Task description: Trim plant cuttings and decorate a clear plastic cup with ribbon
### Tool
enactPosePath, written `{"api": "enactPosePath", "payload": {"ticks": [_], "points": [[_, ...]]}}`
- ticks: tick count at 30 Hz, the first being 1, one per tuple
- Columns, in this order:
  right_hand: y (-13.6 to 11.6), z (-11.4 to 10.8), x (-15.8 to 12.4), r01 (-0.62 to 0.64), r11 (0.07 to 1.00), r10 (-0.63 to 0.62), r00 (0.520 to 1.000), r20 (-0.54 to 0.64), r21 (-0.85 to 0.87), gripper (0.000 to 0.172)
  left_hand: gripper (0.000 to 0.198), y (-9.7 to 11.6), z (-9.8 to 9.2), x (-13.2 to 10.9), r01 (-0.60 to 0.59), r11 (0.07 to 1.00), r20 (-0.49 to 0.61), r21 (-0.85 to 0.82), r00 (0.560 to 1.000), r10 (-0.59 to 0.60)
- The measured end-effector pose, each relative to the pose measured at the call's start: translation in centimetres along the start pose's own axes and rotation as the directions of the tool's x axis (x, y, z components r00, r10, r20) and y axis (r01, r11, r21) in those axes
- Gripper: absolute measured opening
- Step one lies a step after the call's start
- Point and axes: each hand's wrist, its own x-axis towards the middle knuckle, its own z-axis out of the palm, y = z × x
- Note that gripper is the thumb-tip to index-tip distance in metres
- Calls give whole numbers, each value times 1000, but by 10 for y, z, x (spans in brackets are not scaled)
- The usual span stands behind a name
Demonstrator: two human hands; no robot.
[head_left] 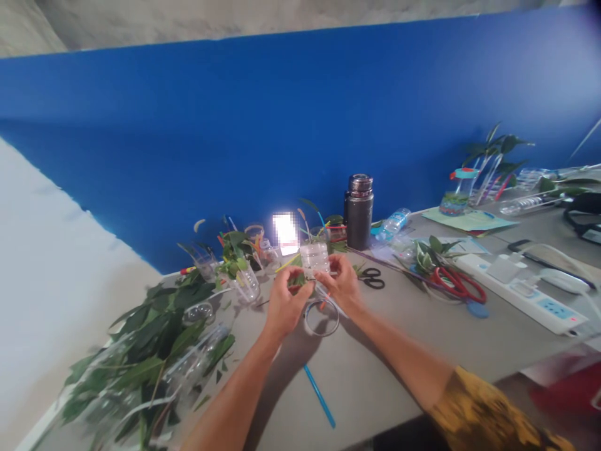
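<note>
A ribbed piece of a clear plastic bottle [314,257] is upright between my hands at the middle of the table. My right hand [345,285] grips its right side, with the thumb in front. My left hand [287,302] is closed at its lower left, thumb and fingers drawn together. Bits of green and red show between those fingers, but what they pinch is not clear. Just below the hands a clear round rim [322,318] lies on the table. A blue straw [320,396] lies nearer to me. Black-handled scissors [373,279] lie right of my right hand.
Leafy cuttings and plastic bottles [150,351] crowd the left side. A clear cup with leaves [246,285], a bright phone screen [285,233] and a dark thermos [359,216] stand behind. To the right are red-handled scissors [457,285] and a white power strip [521,294].
</note>
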Motion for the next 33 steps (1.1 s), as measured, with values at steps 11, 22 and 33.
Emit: {"api": "enactPosePath", "payload": {"ticks": [11,22,33], "points": [[-14,-5,-8,81,984,-106,982,157,159,35,36,-6,1,4,371,618,250,-694,928,-276],[-12,-7,-5,-137,969,73,954,290,207,39,25,-18,-6,8,497,378,383,-781,859,-340],[-13,-21,14,85,995,-69,962,263,-53,24,24,-22,-7,11,541,332,406,-773,823,-397]]}}
